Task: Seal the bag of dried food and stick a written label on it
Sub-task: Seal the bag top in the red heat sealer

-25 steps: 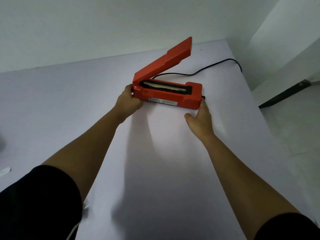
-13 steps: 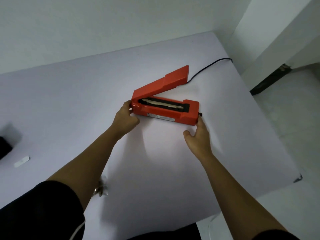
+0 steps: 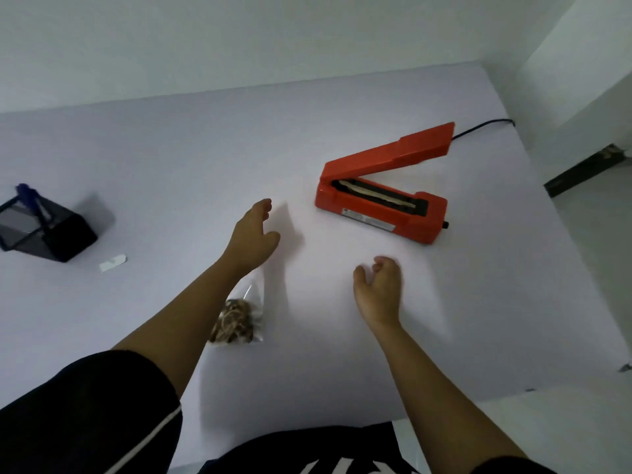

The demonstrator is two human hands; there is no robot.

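Your left hand (image 3: 251,234) hangs over the middle of the counter (image 3: 178,159), fingers loosely spread and empty, the thumb stuck out to the right. It touches nothing. Your right hand (image 3: 378,289) is lower and nearer to you, fingers curled lightly inward but holding nothing, also clear of everything on the counter.

There's the bag (image 3: 239,316), lying flat on the counter right under your left forearm. It's clear plastic, with brown dried food bunched in the end nearest you, and the empty top end points away from you toward your left wrist. Part of it is hidden by your arm, so I can't tell whether the mouth is closed.

Off to the right, well apart from both hands, sits the red sealer (image 3: 383,203). Its lid is raised at an angle, hinged at the left end, and the dark sealing strip shows along the base. A black cord (image 3: 485,126) runs from behind it toward the far right corner of the counter.

Over on the left, a black holder (image 3: 51,230) stands with a blue pen (image 3: 32,200) sticking out of it. Just beside the holder, toward you, a small white label (image 3: 113,263) lies flat on the counter, well apart from the bag.
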